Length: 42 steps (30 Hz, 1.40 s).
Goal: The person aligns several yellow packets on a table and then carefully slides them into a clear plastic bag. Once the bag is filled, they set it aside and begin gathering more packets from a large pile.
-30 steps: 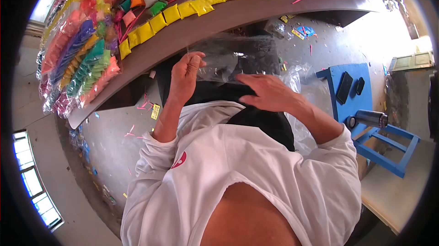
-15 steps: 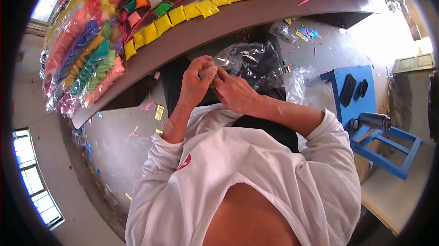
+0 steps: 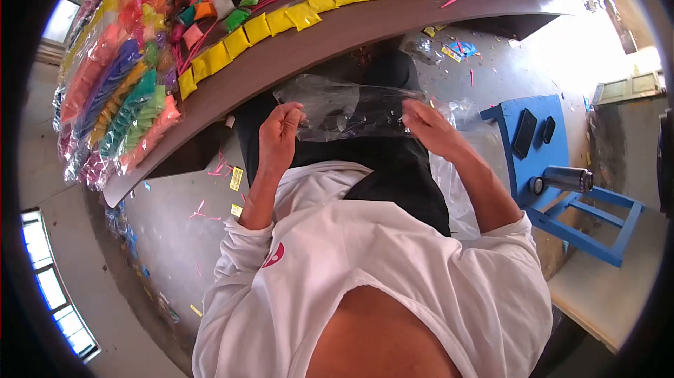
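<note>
A clear plastic bag (image 3: 344, 107) is stretched between my hands, above my lap and in front of the table edge. My left hand (image 3: 281, 127) pinches its left end, with thumb and fingers closed on the film. At the other end, the fingers of my right hand (image 3: 426, 125) are closed on the bag's right side and slightly blurred. Through the film I see dark trousers, and no contents show in the bag. Beyond it, a row of yellow packets (image 3: 279, 20) lies along the near edge of the brown table (image 3: 365, 30).
Colourful packets in clear bags (image 3: 123, 97) pile up at the table's left, with loose packets (image 3: 203, 10) behind the row. On the right, a blue stool (image 3: 516, 114) carries two dark phones and a metal flask (image 3: 565, 178). Scraps litter the floor.
My hands were close together at the bag's edge. They have moved apart, my right hand to the right, and the bag is now spread between them.
</note>
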### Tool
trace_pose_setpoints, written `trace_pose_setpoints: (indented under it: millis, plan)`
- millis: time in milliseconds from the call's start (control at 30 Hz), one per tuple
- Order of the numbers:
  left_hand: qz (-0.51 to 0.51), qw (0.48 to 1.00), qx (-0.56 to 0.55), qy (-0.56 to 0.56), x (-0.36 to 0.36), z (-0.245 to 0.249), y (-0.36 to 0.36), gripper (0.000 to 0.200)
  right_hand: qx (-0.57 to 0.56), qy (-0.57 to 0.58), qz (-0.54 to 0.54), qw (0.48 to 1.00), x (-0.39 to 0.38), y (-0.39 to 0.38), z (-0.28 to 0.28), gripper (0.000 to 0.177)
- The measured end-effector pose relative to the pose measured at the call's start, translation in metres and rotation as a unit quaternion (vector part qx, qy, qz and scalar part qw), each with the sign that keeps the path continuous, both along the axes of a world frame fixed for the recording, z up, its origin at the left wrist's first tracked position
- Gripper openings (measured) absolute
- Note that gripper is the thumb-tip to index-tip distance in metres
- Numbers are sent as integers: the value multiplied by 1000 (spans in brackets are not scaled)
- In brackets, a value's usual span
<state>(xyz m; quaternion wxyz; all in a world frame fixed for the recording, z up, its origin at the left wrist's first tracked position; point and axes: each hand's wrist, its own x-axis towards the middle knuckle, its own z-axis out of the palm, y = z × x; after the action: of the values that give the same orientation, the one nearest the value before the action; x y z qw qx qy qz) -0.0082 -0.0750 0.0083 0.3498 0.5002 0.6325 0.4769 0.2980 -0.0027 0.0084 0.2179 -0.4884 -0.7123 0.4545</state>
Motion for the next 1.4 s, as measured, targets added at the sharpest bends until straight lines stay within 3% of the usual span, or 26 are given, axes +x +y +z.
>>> trace_pose_setpoints:
  millis: [33, 133, 233, 367, 467, 600, 700, 800, 900, 1000, 1133, 1233, 1333, 1400]
  plan:
    - [2, 1000, -4, -10, 1, -1, 3, 27, -16, 60, -21, 998, 3, -2, -5, 31]
    - [-15, 1000, 19, -1, 1, 0, 12, 23, -15, 2, 97, 995, -13, 0, 16, 36]
    - [-38, 998, 43, 20, 10, 10, 19, 22, 96, 33, 192, 976, -52, 4, 9, 45]
    - [-35, 996, 25, 79, 15, 20, 19, 26, 104, -90, 120, 983, -82, 8, 7, 59]
    - [-15, 998, -2, 69, 6, 11, 16, 26, 65, -107, 93, 988, -70, 7, 8, 58]
    - [-20, 999, 0, 41, 7, 7, 17, 27, 161, -100, 95, 977, -58, -3, 9, 42]
    - [-19, 999, 23, 32, 7, 14, 21, 27, 206, 9, -97, 974, -43, -4, 34, 34]
    - [-24, 999, 31, 9, -2, 8, 22, 27, 359, -77, -241, 899, -17, 13, 49, 48]
    - [-45, 998, 49, 1, 1, 7, 21, 27, 371, -123, -261, 883, -10, 34, 37, 61]
    - [-51, 997, 56, 7, 4, 9, 20, 27, 144, -170, -196, 955, -7, 55, 24, 72]
    - [-27, 998, 53, 30, -3, 30, 15, 27, 19, -262, -64, 963, 3, 76, 14, 53]
    - [-15, 997, 61, 39, -7, 33, 11, 27, 73, -225, -151, 960, 9, 68, 7, 36]
    - [-18, 997, 60, 43, -6, 32, 10, 25, 28, -207, -98, 973, 18, 70, 6, 32]
    - [-28, 995, 71, 57, -6, 35, 9, 24, 36, -168, -136, 976, 24, 68, -2, 32]
